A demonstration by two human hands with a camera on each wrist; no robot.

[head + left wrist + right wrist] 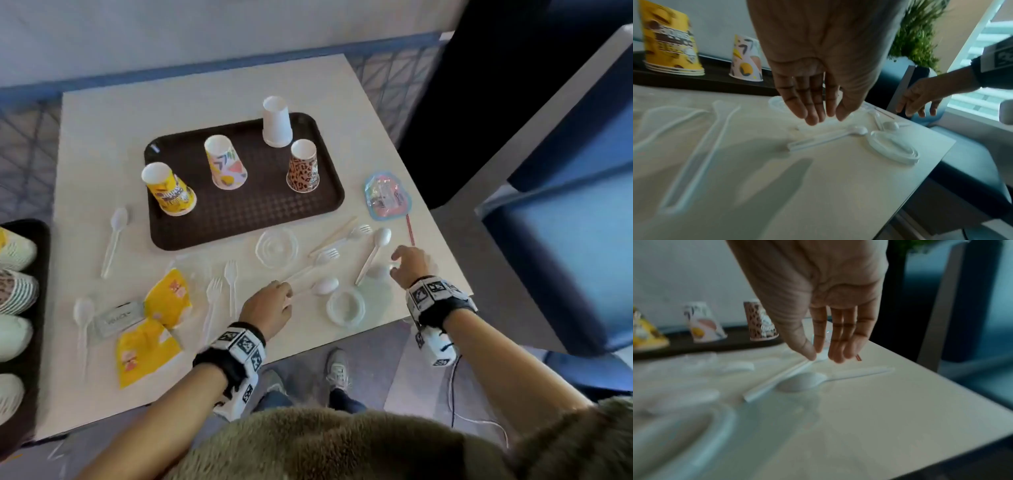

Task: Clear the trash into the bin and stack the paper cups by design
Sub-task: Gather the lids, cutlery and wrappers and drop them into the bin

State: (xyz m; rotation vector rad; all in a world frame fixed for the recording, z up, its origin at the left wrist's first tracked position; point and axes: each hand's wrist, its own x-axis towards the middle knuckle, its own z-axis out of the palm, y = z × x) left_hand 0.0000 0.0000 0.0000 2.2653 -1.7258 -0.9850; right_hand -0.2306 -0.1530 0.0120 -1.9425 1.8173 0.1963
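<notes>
Upside-down paper cups stand on a brown tray (246,219): a yellow stack (169,190), a colourful one (225,163), a white one (276,122) and a leopard-print one (303,167). White plastic spoons, forks and lids lie on the table in front of the tray. My left hand (286,293) hovers with straight fingers (812,113) just over the handle of a white spoon (830,136), holding nothing. My right hand (397,265) points down, fingers (840,345) nearly straight, thumb tip at a spoon (777,381) near the table's right edge. A second spoon (803,383) lies beside it.
Yellow wrappers (150,332), a grey packet (118,318) and more cutlery lie at front left. A blue-edged packet (387,197) and red straw (410,231) sit at the right edge. A second tray (34,236) with cup stacks stands far left. Blue seats are on the right.
</notes>
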